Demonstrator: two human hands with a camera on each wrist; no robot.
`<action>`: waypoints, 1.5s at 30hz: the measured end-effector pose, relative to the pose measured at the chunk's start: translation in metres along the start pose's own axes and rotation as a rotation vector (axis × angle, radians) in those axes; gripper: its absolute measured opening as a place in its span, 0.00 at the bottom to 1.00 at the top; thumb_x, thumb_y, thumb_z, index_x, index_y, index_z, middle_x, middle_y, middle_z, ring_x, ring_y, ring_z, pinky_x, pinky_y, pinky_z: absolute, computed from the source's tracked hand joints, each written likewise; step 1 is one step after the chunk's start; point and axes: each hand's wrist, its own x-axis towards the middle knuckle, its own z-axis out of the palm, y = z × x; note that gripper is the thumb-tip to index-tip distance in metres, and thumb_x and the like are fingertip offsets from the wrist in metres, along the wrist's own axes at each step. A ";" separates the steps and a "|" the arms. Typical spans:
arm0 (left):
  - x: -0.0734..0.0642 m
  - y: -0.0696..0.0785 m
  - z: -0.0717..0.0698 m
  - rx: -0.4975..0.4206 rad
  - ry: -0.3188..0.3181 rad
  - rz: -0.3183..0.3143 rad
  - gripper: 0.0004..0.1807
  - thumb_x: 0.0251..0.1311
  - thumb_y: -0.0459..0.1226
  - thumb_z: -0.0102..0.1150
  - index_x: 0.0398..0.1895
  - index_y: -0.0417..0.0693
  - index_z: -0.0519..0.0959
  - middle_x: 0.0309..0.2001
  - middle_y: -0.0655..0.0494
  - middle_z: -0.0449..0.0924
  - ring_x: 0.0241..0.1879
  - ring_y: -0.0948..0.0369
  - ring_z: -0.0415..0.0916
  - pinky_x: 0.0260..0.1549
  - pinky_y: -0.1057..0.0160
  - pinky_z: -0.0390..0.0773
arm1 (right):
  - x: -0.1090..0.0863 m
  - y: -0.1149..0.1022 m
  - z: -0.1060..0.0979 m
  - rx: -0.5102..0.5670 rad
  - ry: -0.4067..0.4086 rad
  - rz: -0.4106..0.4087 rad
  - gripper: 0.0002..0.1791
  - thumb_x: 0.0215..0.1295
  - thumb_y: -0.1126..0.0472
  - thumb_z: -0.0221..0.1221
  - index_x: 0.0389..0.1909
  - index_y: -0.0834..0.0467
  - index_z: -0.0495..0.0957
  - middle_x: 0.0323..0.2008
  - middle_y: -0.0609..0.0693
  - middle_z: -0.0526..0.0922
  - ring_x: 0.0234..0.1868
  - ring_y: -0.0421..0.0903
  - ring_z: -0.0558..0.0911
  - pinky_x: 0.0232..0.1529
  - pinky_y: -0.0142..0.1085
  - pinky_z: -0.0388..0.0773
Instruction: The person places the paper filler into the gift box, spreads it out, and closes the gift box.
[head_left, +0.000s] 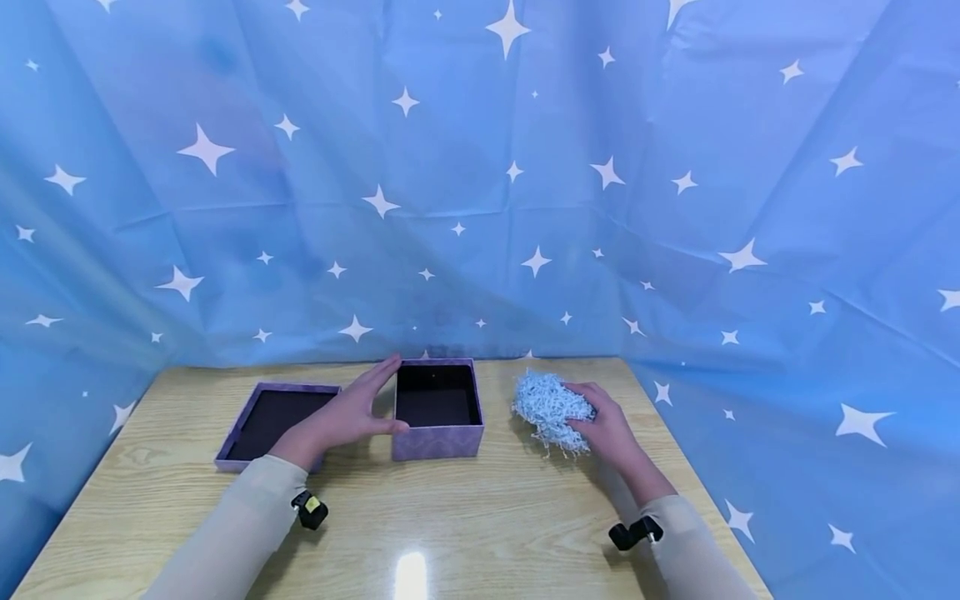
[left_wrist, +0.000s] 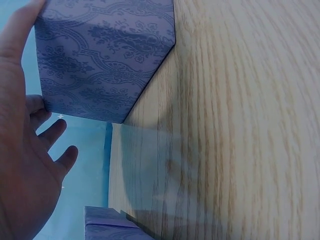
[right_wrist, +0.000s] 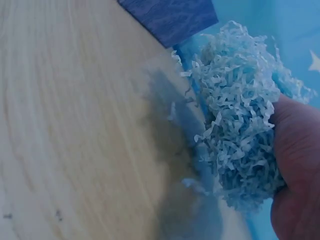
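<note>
An open purple patterned box [head_left: 437, 443] with a black inside stands near the back of the table. My left hand [head_left: 347, 418] spans its left side and holds it, thumb at the front corner and fingers at the back corner. In the left wrist view the box's patterned side [left_wrist: 100, 60] lies between thumb and fingers, with other fingers spread apart from it. My right hand [head_left: 611, 425] grips a clump of light blue shredded paper [head_left: 551, 408] to the right of the box. Loose strands hang from the shredded paper [right_wrist: 240, 115] in the right wrist view, and its shadow falls on the table.
A purple lid [head_left: 281, 421] with a black inside lies left of the box, partly behind my left forearm. The wooden table [head_left: 480, 517] meets a blue curtain [head_left: 450, 167] with white stars at the back and sides.
</note>
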 end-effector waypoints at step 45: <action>0.000 -0.002 0.001 -0.030 -0.004 -0.001 0.65 0.65 0.56 0.79 0.94 0.62 0.43 0.92 0.54 0.38 0.89 0.43 0.38 0.80 0.27 0.51 | 0.049 -0.081 -0.008 0.061 -0.034 -0.133 0.40 0.64 0.76 0.74 0.78 0.60 0.76 0.71 0.59 0.79 0.71 0.62 0.77 0.65 0.57 0.81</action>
